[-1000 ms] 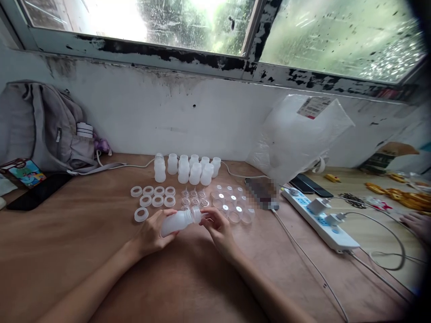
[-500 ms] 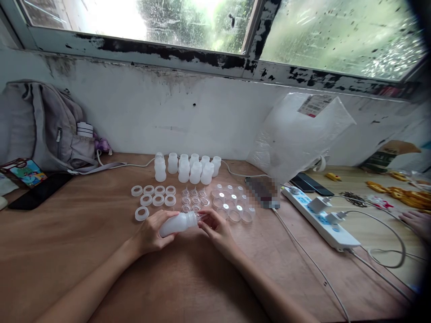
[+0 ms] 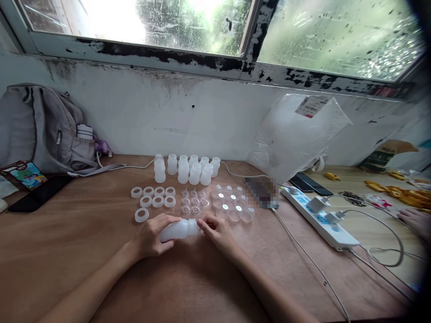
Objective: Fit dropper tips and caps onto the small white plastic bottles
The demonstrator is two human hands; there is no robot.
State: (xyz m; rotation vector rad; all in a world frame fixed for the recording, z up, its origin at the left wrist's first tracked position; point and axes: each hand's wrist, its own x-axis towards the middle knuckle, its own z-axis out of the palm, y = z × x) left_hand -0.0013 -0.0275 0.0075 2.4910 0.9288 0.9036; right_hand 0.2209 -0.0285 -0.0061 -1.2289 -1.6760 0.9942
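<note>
A frosted white baby bottle (image 3: 177,230) lies on its side in my left hand (image 3: 151,237), its fingers wrapped round the body. The threaded neck points right, towards my right hand (image 3: 217,233), which pinches a clear bottle teat at the mouth. My fingertips mostly hide that teat. Just beyond my hands are several clear teats (image 3: 195,209) in rows. White screw rings (image 3: 142,215) lie to their left and clear domed caps (image 3: 234,216) to their right. Further back, frosted bottles (image 3: 195,174) stand upright; the leftmost bottle (image 3: 160,168) has a clear cap on.
A grey backpack (image 3: 40,130) and a black phone (image 3: 40,193) are at the left. To the right lie a blurred-out device (image 3: 262,192), a white power strip (image 3: 318,217) with cables, and a plastic bag (image 3: 296,139) against the wall. Another person's hand (image 3: 415,222) shows at the right edge.
My right fingers have closed in on the bottle's mouth, so less of the teat shows. The bottle has tipped slightly lower at its neck.
</note>
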